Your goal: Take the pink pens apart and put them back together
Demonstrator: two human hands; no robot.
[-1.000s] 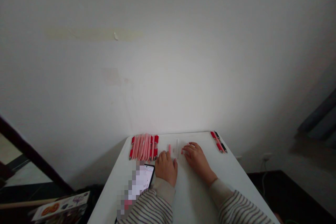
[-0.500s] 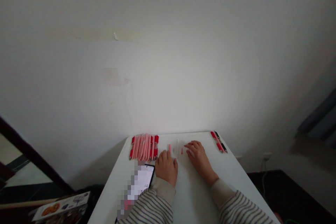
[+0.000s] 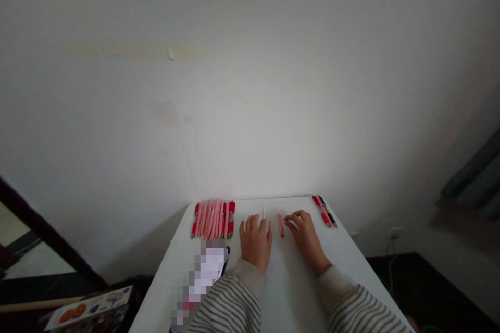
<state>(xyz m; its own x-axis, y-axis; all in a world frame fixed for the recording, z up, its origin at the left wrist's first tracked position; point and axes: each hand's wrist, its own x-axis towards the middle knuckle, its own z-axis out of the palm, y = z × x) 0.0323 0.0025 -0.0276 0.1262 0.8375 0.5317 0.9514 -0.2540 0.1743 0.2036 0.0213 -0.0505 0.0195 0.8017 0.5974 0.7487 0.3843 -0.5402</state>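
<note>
My left hand (image 3: pixel 255 242) is palm down on the white table (image 3: pixel 289 291), its fingers spread and bent. By its thumb lies a small red pen part (image 3: pixel 269 226). A thin white stick like a pen refill (image 3: pixel 263 212) points away beyond its fingertips, its near end hidden. To the right, a pink pen barrel (image 3: pixel 280 225) lies by itself. Close beside this barrel is my right hand (image 3: pixel 305 235), thumb and forefinger slightly apart with nothing visible between them. Any small parts under my left hand are hidden.
Several pink and red pens (image 3: pixel 213 219) lie in a row at the back left. A phone (image 3: pixel 207 276), partly blurred out, rests in front of them. At the back right are red and black pens (image 3: pixel 325 212). The wall (image 3: pixel 250 114) stands right behind the table.
My left hand has shifted right, over the loose pen parts. My right hand has moved slightly right. A pink barrel now lies between the hands, where bare table showed before.
</note>
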